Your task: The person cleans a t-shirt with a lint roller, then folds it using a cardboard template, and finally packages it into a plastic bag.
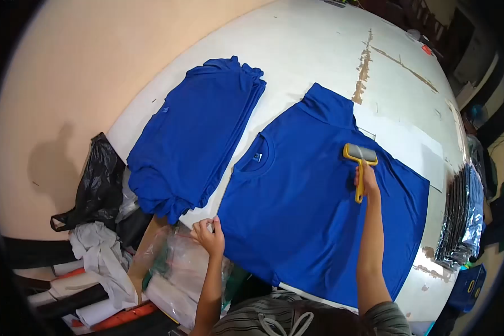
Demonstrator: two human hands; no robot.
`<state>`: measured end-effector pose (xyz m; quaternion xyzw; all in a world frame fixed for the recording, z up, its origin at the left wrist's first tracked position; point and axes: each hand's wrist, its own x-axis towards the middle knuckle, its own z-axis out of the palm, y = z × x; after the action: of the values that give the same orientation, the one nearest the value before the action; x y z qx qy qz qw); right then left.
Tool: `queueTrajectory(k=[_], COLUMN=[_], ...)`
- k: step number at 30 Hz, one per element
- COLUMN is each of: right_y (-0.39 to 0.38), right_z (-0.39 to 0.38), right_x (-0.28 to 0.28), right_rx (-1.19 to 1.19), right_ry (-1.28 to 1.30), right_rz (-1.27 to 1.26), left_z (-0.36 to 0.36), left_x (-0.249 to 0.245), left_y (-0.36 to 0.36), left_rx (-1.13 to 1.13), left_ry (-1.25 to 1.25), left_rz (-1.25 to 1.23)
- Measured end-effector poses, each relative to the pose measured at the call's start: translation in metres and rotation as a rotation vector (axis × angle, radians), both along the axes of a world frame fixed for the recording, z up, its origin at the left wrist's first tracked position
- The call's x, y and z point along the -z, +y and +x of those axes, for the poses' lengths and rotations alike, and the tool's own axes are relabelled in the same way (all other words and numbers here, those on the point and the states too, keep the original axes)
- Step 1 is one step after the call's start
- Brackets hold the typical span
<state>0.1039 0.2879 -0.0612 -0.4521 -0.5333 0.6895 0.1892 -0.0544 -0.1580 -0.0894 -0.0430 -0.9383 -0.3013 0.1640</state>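
Note:
A blue T-shirt (308, 185) lies spread out in front of me, its neckline toward the left. My right hand (368, 179) grips the yellow handle of a lint roller (361, 153), whose grey roller rests over the shirt near its far side. At the table's near left edge is my left hand (209, 238). Its fingers are bent but apart, with the thumb beside the shirt's edge; no held thing shows in it. To the left of the spread shirt lies a stack of blue T-shirts (199, 126).
The white table (302, 42) has peeled brown patches. White paper (431, 159) lies beyond the shirt. Stacked plastic-wrapped packs (459, 215) stand at the right edge, near a blue crate (469, 285). A black bag (98, 179), grey cloth (102, 252) and rolls crowd the lower left.

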Motion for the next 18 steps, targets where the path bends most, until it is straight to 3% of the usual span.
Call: queueTrajectory(k=[6,10,12,14,18], right_y=[-0.141,-0.221,-0.241,-0.244,-0.223], right_z=[0.130,0.211,0.233,0.235,0.166], right_x=[-0.038,-0.096,-0.097,-0.095,-0.081], right_rx=[-0.134,-0.097,-0.136,-0.183,-0.462], right_ry=[-0.138,-0.402,-0.403,-0.406,-0.346], right_rz=[0.096,-0.130,-0.203,-0.274,-0.244], left_z=[0.002,0.002,0.001,0.001,0.002], left_x=[-0.008,-0.006,-0.006,-0.006,-0.005], left_y=[0.001,-0.001,0.000,0.000,-0.002], left_rx=[0.023,0.038,0.043,0.042,0.025], left_ry=[0.009,0.009,0.008,0.020,0.021], left_rz=[-0.008,-0.008,-0.003,-0.003,-0.007])
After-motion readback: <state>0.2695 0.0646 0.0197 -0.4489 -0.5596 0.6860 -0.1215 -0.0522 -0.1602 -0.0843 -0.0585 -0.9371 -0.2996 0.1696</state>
